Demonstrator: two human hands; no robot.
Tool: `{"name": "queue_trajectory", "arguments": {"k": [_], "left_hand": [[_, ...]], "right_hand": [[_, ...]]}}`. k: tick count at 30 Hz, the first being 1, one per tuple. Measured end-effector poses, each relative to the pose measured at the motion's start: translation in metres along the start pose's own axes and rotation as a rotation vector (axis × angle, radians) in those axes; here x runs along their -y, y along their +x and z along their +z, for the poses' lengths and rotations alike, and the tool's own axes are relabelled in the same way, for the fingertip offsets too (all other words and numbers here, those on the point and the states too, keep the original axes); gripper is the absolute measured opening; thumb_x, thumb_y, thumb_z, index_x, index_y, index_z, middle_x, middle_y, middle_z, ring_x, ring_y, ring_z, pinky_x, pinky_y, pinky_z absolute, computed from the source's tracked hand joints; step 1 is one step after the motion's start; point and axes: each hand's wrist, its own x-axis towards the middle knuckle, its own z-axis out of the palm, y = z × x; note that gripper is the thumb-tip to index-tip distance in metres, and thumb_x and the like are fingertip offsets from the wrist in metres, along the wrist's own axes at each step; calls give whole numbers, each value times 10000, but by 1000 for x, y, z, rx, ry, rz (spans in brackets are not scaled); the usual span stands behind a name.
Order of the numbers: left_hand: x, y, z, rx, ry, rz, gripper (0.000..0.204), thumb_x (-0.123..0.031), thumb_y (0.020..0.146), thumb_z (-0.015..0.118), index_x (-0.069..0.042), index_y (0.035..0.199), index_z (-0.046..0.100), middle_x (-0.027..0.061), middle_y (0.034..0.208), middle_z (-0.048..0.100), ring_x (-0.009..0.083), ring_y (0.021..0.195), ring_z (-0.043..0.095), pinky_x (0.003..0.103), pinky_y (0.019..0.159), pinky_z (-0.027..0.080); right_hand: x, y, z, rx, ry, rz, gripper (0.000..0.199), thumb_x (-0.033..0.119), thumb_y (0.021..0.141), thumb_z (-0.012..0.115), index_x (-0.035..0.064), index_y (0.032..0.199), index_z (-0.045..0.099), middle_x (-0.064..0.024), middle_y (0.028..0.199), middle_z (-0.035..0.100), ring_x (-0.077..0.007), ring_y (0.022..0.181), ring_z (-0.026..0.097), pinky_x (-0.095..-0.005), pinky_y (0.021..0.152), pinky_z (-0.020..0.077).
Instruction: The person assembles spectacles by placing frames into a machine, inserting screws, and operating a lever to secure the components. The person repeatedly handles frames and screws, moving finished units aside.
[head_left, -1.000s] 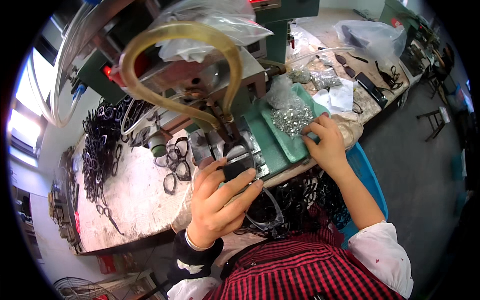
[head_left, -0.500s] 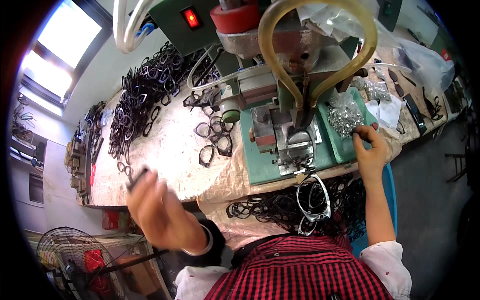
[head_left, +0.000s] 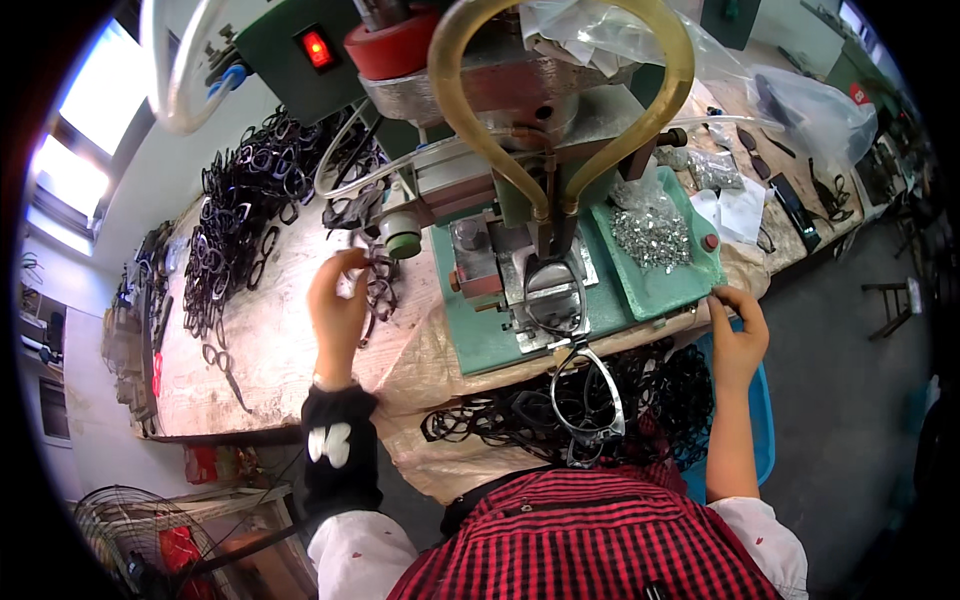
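Keeping the glasses frame (head_left: 600,435) square on the machine (head_left: 476,270) looked wise, as the left hand (head_left: 335,310), finger and thumb parted, was by the loose frames (head_left: 383,290) and the right hand (head_left: 738,338) (I could not tell whether it pinched anything) was at the tray's (head_left: 665,304) corner

Apron (head_left: 560,530) — red-black check, green tray (head_left: 655,296), silvery bits (head_left: 650,238), black frames (head_left: 210,262)

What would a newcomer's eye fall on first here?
The big loop of yellowish hose at top centre, in front of the machine, likely catches the eye first. Next come the heap of dark eyeglass frames at upper left and the green tray of shiny metal bits right of centre. The right hand is at the tray's near corner.
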Motion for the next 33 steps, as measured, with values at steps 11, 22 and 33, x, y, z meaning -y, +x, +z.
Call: {"name": "queue_trajectory", "arguments": {"k": [11,22,33], "left_hand": [[-51,-9,3,-91,-1247,-781,312,-246,1054,524,-21,1265,569,71,1061,647,189,944,651,384,835,565],[-116,-20,3,-514,-1040,-384,139,-159,1036,562,-78,1135,615,114,1024,699,229,920,675,355,811,547],[-199,47,-22,-318,-790,342,115,75,915,567,36,1008,620,181,920,689,276,776,686,362,697,549]], "right_hand": [[135,44,86,289,532,-209,300,-6,780,725,-8,1074,665,-93,939,690,-198,893,662,-316,843,507],[139,24,95,363,937,201,470,-45,827,689,-61,1270,530,-54,1019,634,-92,941,598,-236,862,478],[177,14,66,507,984,258,592,-23,838,704,-39,1374,452,-105,1198,633,-147,1077,581,-293,960,467]]}}
